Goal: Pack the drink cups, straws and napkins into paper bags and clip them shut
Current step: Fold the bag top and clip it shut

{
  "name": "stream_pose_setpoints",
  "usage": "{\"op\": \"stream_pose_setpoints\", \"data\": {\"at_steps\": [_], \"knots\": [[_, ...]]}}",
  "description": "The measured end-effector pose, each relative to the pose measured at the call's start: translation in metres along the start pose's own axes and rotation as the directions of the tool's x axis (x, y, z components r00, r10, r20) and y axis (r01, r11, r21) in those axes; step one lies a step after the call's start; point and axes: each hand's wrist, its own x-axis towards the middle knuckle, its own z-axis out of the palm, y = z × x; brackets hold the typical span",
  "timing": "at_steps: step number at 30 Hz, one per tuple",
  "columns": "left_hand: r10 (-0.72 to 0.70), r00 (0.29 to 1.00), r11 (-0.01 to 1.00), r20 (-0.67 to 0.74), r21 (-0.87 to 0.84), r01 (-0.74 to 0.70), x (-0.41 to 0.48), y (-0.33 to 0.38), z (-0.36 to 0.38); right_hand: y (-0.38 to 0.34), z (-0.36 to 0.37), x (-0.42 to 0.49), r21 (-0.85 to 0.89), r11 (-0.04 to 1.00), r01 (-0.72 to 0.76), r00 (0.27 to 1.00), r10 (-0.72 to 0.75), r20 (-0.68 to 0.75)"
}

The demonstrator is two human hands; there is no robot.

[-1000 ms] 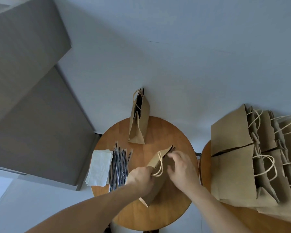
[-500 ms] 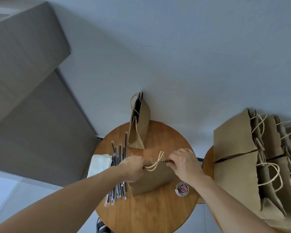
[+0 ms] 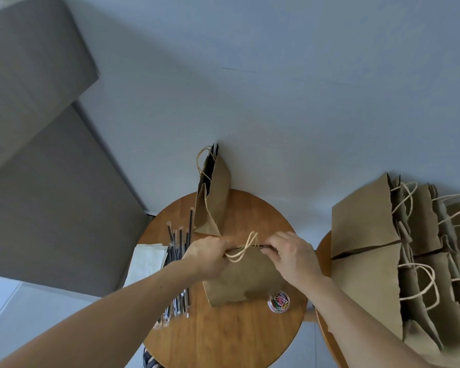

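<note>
Bag being closed: paper bag (image 3: 245, 277) stands upright near the middle of the round wooden table (image 3: 223, 338), held at the top by both hands. Its mouth is drawn to a thin dark line, and what is inside cannot be seen.
Left hand: left hand (image 3: 207, 254) grips the left end of the bag's top edge, fingers curled round the paper.
Right hand: right hand (image 3: 294, 257) pinches the right part of the same edge, fingertips bent down onto the paper, back of the hand towards the camera.
Handle: twine handle (image 3: 243, 249) loops out between the two hands – one loop stands up, the other droops over the near face of the bag.
Straws: straws (image 3: 179, 264), dark and in clear wrappers, lie in a loose bundle on the table just left of the bag, partly under the left forearm.
Napkins: napkins (image 3: 146, 261) sit in a white stack at the table's left edge, touching the straws.
Clips: small clear tub of coloured paper clips (image 3: 279, 303) rests on the table beside the bag's lower right corner.
Second bag: open bag (image 3: 213, 197) stands at the far edge of the table – mouth gaping, handle towards the wall.
Right side: finished-looking bags (image 3: 369, 235) stand packed in rows on a second table (image 3: 323, 251), handles up.
</note>
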Motion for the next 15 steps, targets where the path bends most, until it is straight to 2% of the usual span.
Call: {"op": "stream_pose_setpoints", "data": {"at_steps": [5,10,15], "knots": [[-0.077,0.990,0.995,-0.114,-0.079,0.069,0.006,-0.002,0.014,0.006,0.003,-0.004,0.102,0.993,0.050,0.999,-0.050,-0.007],[-0.071,0.976,0.995,-0.206,-0.080,0.056,0.004,-0.005,0.008,0.007,-0.001,0.012,0.086,0.992,0.094,0.990,-0.084,-0.114],[-0.103,0.989,0.994,-0.110,-0.045,0.099,0.009,-0.007,0.013,0.013,0.016,0.011,0.102,0.992,0.072,0.997,-0.069,-0.030]]}}
